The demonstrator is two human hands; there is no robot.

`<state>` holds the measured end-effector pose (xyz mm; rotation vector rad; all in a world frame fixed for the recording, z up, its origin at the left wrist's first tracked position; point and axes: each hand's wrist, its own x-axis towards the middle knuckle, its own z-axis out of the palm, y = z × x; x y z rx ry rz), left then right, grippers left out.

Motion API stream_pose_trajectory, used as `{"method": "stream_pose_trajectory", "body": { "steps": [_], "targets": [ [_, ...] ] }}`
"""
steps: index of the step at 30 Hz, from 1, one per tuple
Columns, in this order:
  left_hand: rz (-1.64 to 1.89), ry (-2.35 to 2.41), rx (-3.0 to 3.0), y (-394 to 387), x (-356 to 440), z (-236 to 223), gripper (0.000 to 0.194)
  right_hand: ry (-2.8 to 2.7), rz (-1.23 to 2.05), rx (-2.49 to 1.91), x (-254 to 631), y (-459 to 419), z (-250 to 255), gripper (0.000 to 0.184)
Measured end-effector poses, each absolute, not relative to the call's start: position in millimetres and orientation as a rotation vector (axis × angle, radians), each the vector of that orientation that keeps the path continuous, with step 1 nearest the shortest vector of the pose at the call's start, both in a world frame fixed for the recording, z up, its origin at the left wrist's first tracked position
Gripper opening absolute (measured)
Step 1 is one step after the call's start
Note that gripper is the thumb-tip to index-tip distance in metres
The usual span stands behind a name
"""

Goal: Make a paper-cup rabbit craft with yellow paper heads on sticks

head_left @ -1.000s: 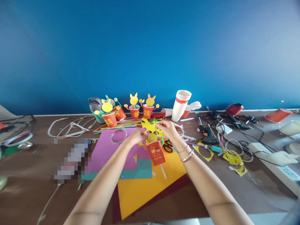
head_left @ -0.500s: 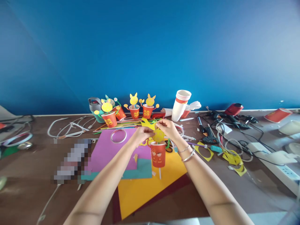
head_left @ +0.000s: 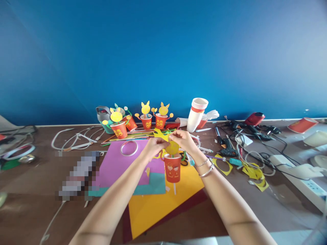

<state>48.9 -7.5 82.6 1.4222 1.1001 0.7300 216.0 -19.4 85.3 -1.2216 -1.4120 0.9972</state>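
Just above the red paper cup (head_left: 173,170) is a round yellow paper face (head_left: 173,148) with a drawn face. My left hand (head_left: 154,146) pinches the face's left edge between thumb and fingers. At its top, my right hand (head_left: 184,140) is closed in a pinch on the upper edge; whether a small piece is also between those fingertips cannot be made out. A white stick (head_left: 174,189) shows below the cup. Around the cup lie orange paper (head_left: 158,211) and purple paper (head_left: 114,166). Scissors (head_left: 184,163) lie partly hidden behind the cup and right hand.
Finished-looking cups with yellow animal heads (head_left: 146,121) stand along the wall. A stack of white cups (head_left: 196,115) leans behind my right hand. At right are a glue gun (head_left: 228,148), yellow paper scraps (head_left: 255,173), cables and a power strip (head_left: 301,177). A tape roll (head_left: 129,148) rests on the purple paper.
Almost nothing differs. Both hands stay at the yellow face, with only a very slight shift of the fingers and the face.
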Motion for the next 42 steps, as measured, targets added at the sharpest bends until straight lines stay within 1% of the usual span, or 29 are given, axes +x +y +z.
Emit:
{"method": "stream_pose_trajectory", "body": {
  "steps": [21,26,30,38,42],
  "targets": [
    [0.757,1.053,1.428,-10,51,82,0.031,-1.404,1.051,-1.207,215,-21,90,0.033],
    [0.811,1.015,1.430,-11,53,84,0.030,-1.439,1.038,-1.198,216,-24,94,0.029],
    [0.842,1.013,1.404,-9,52,84,0.031,-1.457,1.124,-1.212,221,-26,97,0.025],
    [0.709,1.008,1.283,-7,49,86,0.034,-1.463,1.203,-1.200,226,-26,95,0.031],
    [0.774,0.989,1.324,-8,50,84,0.037,-1.486,1.215,-1.196,225,-27,96,0.032]
  ]
}}
